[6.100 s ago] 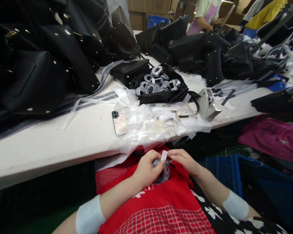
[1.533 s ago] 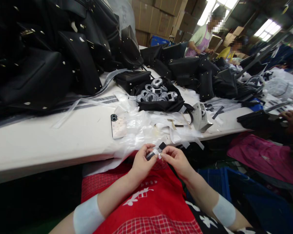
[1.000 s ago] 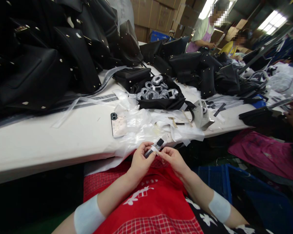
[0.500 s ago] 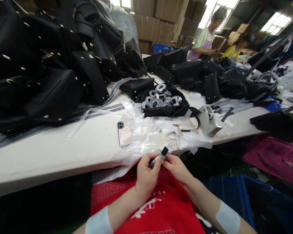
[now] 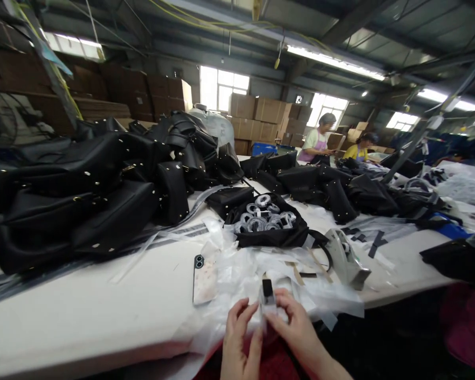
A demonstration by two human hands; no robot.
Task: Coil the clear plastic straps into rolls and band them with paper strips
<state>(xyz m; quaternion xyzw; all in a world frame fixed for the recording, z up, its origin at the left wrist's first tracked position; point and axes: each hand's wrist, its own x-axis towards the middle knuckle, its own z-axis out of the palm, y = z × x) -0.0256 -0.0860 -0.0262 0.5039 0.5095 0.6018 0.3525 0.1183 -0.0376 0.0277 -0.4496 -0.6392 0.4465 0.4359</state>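
Note:
A small rolled black strap [image 5: 267, 288] with what looks like clear film around it stands upright over the near table edge. My right hand [image 5: 301, 330] pinches it from the right between thumb and fingers. Just to its left, my left hand [image 5: 239, 335] has thumb and fingers apart, their tips close to the roll; whether they touch it I cannot tell. Beneath and beyond both hands lie loose clear plastic sheets [image 5: 241, 274]. Past these, an open black bag [image 5: 257, 240] holds several grey, film-wrapped coils [image 5: 263, 219].
A phone [image 5: 205, 279] lies left of the plastic, and a tape dispenser [image 5: 346, 258] stands to the right. Black bags [image 5: 114, 195] are heaped along the table's left and back. Two people [image 5: 316, 145] work at the far side, before stacked cartons [image 5: 271, 116].
The camera has tilted up, so the hands sit lower in view. My left fingers have come off the strap and spread; my right hand keeps hold, with the strap now more upright.

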